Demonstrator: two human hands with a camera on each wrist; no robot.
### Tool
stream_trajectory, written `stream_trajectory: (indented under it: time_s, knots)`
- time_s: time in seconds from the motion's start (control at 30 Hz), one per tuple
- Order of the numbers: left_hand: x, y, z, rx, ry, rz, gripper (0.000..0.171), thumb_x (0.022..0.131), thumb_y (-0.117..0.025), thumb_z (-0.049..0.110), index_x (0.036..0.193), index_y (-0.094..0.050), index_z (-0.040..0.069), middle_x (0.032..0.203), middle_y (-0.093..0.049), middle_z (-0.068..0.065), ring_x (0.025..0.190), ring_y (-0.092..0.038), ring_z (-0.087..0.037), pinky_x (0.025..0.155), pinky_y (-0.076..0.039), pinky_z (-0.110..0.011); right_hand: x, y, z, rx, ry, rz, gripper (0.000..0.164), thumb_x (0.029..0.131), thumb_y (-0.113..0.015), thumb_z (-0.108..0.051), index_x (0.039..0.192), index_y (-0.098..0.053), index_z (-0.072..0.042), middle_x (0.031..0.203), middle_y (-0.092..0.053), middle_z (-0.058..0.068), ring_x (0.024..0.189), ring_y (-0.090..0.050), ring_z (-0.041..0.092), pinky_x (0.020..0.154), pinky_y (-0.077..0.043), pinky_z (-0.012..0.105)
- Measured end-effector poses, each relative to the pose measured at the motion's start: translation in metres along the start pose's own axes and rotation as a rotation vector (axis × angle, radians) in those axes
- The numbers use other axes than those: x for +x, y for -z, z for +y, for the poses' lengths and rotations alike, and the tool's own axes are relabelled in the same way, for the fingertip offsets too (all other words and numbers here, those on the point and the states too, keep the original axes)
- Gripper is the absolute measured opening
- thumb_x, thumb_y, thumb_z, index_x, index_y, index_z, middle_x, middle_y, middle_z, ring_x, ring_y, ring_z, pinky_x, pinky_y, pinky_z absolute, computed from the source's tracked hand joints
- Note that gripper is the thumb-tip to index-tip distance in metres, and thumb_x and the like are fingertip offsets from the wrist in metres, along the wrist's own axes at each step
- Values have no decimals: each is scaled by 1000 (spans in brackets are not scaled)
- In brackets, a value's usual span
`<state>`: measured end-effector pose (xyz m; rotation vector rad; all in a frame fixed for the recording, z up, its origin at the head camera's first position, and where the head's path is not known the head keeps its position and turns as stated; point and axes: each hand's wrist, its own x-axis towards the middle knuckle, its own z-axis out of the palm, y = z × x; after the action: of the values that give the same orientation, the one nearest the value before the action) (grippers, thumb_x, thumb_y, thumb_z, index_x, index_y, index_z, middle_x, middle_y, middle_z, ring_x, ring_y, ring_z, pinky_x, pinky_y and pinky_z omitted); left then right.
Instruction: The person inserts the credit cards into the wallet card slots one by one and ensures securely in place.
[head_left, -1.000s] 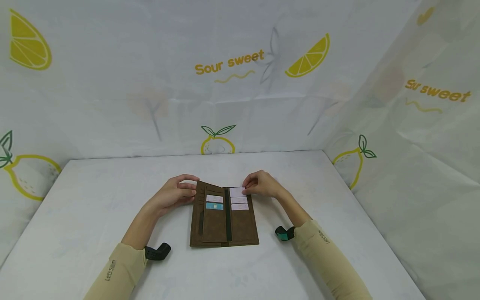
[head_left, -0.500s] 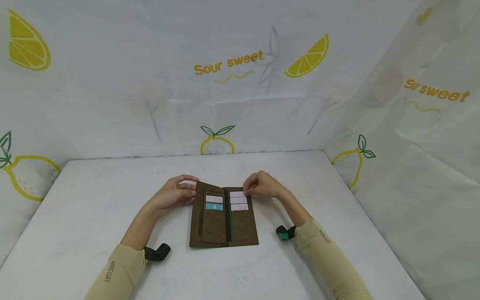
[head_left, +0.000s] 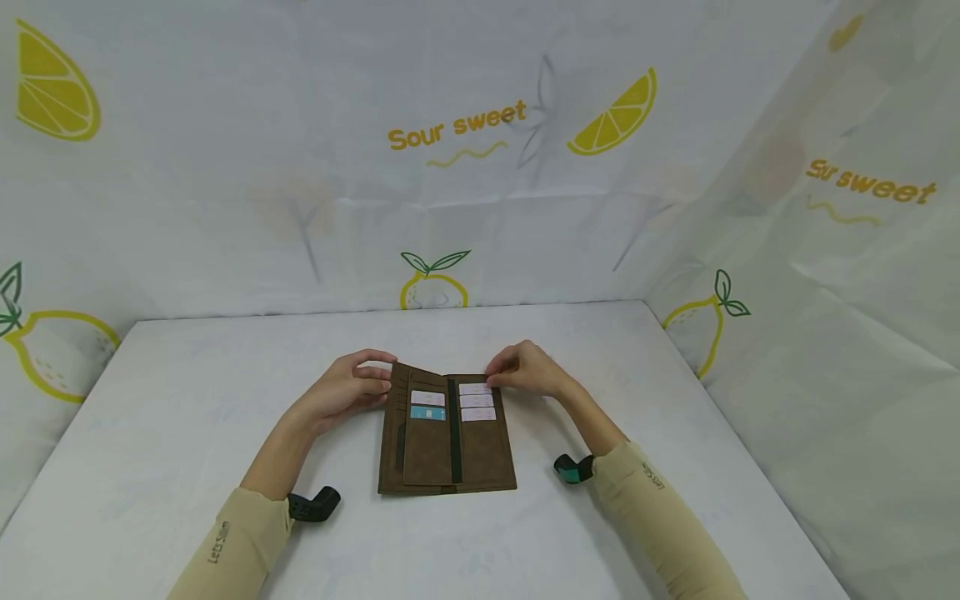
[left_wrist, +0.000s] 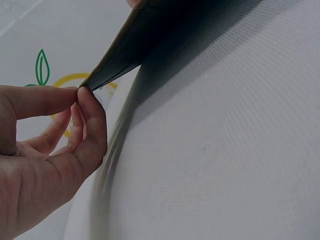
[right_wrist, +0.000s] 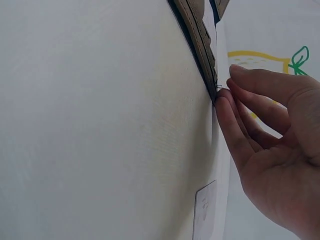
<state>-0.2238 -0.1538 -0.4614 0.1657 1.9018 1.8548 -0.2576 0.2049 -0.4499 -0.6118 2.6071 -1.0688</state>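
A brown bifold wallet (head_left: 489,454) lies open on the white table. Its left panel is tilted up, and my left hand (head_left: 347,390) pinches that panel's outer edge between thumb and fingertips. White cards (head_left: 478,401) show as strips in several slots on the right panel. Another white card (head_left: 428,398) and a blue card (head_left: 427,412) sit in the left panel's slots. My right hand (head_left: 528,369) is at the wallet's upper right corner. In the right wrist view its fingertips touch the wallet's edge, while the thumb stands slightly apart from it.
A loose white card (right_wrist: 204,210) lies on the table below my right hand in the right wrist view; the right arm hides it in the head view. Printed white cloth (head_left: 480,208) walls rise behind and to the right of the table (head_left: 187,400).
The top card on the right panel has slid down into its slot, so only a strip shows. Both hands have stayed nearly in place.
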Motion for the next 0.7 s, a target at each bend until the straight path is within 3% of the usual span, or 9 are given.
stream_trajectory:
  time_s: [0.33,0.7]
  knots:
    - [-2,0,1,-4,-9,6,48,105,-60,-1,152,-49,0,115,-61,-4,93,-66,-8,85,-62,-22,-10,13,10,-4,-29,107,18,97,-80,-12,111,-82,0,109,-82,16,96,-75,19,82,-59,24]
    - [-1,1,0,-1,-8,3,49,105,-61,-1,153,-48,-1,115,-60,-4,94,-66,-9,86,-62,-22,-27,34,28,-66,-148,199,32,95,-82,-14,121,-77,4,116,-79,23,109,-77,36,96,-64,48]
